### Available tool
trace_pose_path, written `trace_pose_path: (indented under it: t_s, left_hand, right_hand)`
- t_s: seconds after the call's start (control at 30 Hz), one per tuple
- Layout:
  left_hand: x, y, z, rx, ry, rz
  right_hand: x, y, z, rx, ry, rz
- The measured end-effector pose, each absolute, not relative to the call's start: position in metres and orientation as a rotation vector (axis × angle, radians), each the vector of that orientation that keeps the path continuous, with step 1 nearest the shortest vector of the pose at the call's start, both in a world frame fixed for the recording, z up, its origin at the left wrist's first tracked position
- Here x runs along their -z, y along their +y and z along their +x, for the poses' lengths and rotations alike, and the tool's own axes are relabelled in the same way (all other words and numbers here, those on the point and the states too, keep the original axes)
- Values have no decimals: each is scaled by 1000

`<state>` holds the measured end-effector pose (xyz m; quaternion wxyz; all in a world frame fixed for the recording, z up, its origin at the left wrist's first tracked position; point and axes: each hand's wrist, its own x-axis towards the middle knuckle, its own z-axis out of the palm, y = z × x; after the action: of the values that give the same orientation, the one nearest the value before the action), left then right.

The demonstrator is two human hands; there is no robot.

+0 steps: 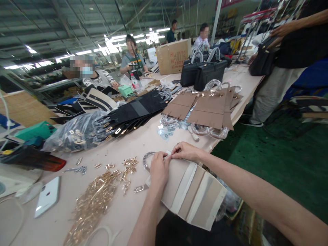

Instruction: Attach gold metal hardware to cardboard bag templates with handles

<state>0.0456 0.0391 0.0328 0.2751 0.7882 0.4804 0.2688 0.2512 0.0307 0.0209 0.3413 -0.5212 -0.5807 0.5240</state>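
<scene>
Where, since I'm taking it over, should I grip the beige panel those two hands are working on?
Likely its near end, coming from the table's edge: the beige panel overhangs the table there, so fingers could get under it, while the left hand and right hand pinch the far end.

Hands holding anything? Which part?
Yes. The left hand and right hand both pinch the beige bag panel along its top edge, next to its plastic-wrapped handle.

We see a matt beige panel [194, 194], paper-like and smooth; shiny gold metal fittings [94, 198]; a smooth, matt table [143, 138]; clear glossy plastic wrapping the handle [146, 159].
</scene>
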Motion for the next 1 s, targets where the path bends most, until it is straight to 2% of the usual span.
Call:
trace_pose_path:
  t_s: [0.63,1.0]
  left_hand:
    - [-32,45,41,-792,1267,2004]
    - [-35,45,42,-745,1288,1996]
  right_hand:
    - [-18,30,241,-1139,-1580,-1477]
    - [-27,27,249,-1286,-1596,-1378]
